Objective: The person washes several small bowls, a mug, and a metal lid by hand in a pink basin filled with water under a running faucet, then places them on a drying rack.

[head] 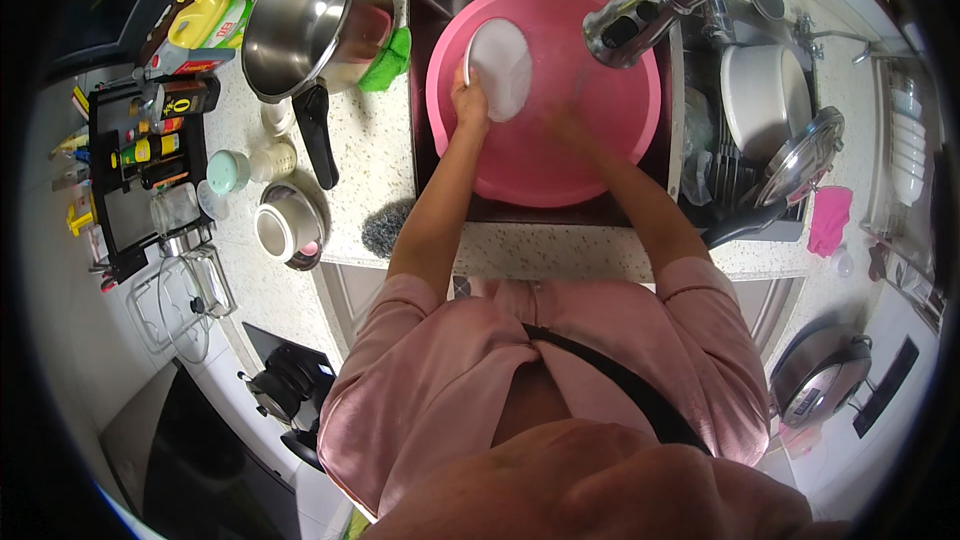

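Observation:
My left hand point(470, 101) grips the rim of a white dish point(504, 64), tilted up on its edge inside a large pink plastic basin point(544, 199). My right hand point(564, 126) is low in the basin, to the right of the dish. Its fingers are blurred and partly lost against the pink, so whether they hold anything is unclear. The basin sits in a dark sink point(429, 187). Over its upper right part hangs a chrome faucet head point(622, 34).
Left of the sink stand a steel pressure cooker pot point(296, 22) with a black handle, a green cloth point(388, 64) and a dark scouring pad point(388, 227). To the right are a white pot point(765, 101), a metal lid point(802, 154) and a pink cloth point(830, 220).

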`<state>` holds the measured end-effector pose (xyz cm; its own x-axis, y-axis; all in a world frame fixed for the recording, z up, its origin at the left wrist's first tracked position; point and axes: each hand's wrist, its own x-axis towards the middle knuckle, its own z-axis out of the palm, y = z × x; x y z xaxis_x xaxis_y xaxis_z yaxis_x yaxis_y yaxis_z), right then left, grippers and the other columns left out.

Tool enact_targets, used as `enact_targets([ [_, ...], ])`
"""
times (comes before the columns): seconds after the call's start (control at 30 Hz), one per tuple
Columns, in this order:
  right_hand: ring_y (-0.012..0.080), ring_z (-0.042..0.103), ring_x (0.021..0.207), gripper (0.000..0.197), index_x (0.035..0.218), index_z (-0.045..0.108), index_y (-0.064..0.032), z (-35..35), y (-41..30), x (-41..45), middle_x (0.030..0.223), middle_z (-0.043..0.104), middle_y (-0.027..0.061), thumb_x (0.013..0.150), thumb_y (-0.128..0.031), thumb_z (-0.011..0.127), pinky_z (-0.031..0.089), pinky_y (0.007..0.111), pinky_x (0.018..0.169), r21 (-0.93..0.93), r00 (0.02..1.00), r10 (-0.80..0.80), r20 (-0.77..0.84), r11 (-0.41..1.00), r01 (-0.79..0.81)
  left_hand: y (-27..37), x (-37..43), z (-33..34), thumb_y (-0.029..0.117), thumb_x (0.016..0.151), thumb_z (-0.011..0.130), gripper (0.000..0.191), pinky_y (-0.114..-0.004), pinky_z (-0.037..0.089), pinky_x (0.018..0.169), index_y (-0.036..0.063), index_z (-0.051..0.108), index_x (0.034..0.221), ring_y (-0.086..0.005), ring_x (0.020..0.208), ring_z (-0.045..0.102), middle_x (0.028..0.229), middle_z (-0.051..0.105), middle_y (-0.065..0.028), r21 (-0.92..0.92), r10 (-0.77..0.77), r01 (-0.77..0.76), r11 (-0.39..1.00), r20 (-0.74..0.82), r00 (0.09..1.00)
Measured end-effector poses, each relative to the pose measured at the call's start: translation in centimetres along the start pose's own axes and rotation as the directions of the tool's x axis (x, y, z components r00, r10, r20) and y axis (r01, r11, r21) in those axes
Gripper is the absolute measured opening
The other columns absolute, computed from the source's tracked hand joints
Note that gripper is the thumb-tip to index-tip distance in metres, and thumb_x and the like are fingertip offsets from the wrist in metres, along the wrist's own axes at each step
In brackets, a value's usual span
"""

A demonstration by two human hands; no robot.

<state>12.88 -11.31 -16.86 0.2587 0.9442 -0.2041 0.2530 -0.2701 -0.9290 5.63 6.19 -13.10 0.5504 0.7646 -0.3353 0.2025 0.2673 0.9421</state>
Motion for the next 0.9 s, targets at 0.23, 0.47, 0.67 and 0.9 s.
enact_targets([
  [0.23,0.0309,0.056,0.093,0.041,0.112,0.049,0.0039,-6.6,4.7,-0.8,0.102,0.058,0.0186,0.081,-0.024,0.054,0.045,0.040,0.081,0.278,0.625,0.520,-0.582,0.850,-0.448,-2.0,-2.8,4.2,0.026,0.091,0.044,0.044,-0.047,0.041,0.091,-0.0015,0.036,0.124,-0.0309,0.108,0.048,0.119,0.047,-0.0164,-0.429,-0.501,0.537,0.727,0.205,0.841],
  [0.47,0.0203,0.060,0.084,0.037,0.114,0.049,-0.0003,-9.6,-2.7,-4.1,0.097,0.059,0.0131,0.080,-0.014,0.053,0.048,0.033,0.072,0.602,0.778,0.434,-0.455,0.794,-0.091,-1.0,-4.3,7.9,0.025,0.087,0.053,0.039,-0.045,0.046,0.084,-0.0009,0.044,0.115,-0.0267,0.100,0.054,0.111,0.053,-0.0146,-0.560,-0.440,0.563,0.609,0.352,0.826],
  [0.67,0.0318,0.061,0.081,0.038,0.113,0.047,0.0003,-8.4,-7.3,-4.6,0.091,0.058,0.0244,0.077,-0.009,0.052,0.047,0.040,0.071,-0.223,0.718,-0.135,-0.682,0.974,-0.029,-2.7,-1.8,5.7,0.022,0.083,0.058,0.030,-0.040,0.052,0.060,0.0019,0.050,0.104,-0.0184,0.092,0.057,0.098,0.057,-0.0121,0.425,-0.530,0.439,0.791,0.119,0.840],
  [0.9,0.0351,0.058,0.080,0.046,0.118,0.042,-0.0033,-5.8,-7.5,-5.4,0.089,0.056,0.0229,0.074,-0.008,0.054,0.046,0.044,0.069,-0.486,0.893,-0.045,-0.448,0.851,-0.201,7.5,-6.8,4.8,0.058,0.085,0.035,0.071,-0.049,0.038,0.092,-0.0021,0.037,0.122,-0.0357,0.111,0.044,0.118,0.046,-0.0217,-0.710,-0.227,0.536,0.457,0.489,0.842],
])
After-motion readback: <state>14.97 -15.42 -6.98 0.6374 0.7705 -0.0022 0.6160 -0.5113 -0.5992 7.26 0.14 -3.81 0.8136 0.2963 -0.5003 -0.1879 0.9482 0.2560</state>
